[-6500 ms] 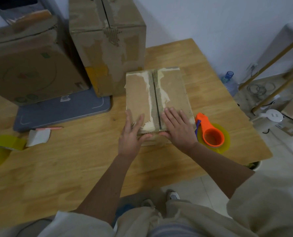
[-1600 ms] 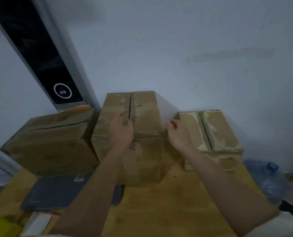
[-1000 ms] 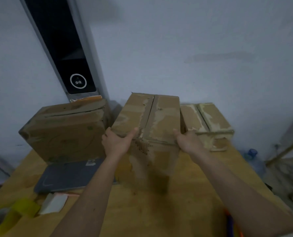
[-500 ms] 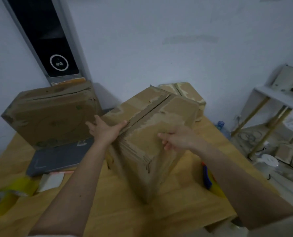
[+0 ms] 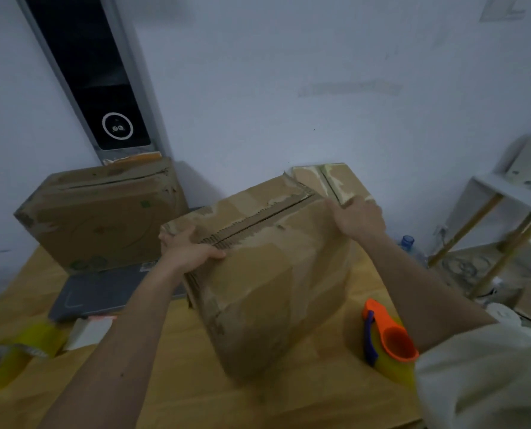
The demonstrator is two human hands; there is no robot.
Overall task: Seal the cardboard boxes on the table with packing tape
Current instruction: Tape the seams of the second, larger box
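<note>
A tall worn cardboard box (image 5: 267,292) stands in the middle of the wooden table (image 5: 177,382), its top seam unsealed and running from near left to far right. My left hand (image 5: 186,247) grips its near left top corner. My right hand (image 5: 355,216) grips its far right top corner. A small flat box (image 5: 335,178) lies behind it by the wall. A wide box (image 5: 100,215) stands at the back left. An orange tape dispenser (image 5: 388,332) with a yellow roll lies at the right, beside my right forearm.
A grey laptop (image 5: 103,292) lies under the wide box's front. A yellow tape roll (image 5: 7,357) and a white card (image 5: 87,331) sit at the left edge. A water bottle (image 5: 408,243) and a white shelf (image 5: 512,209) stand off the table's right side.
Both hands have pulled the tall box toward me and turned it, so its seam runs more sideways. My right hand moved from the box's front face to its far right corner.
</note>
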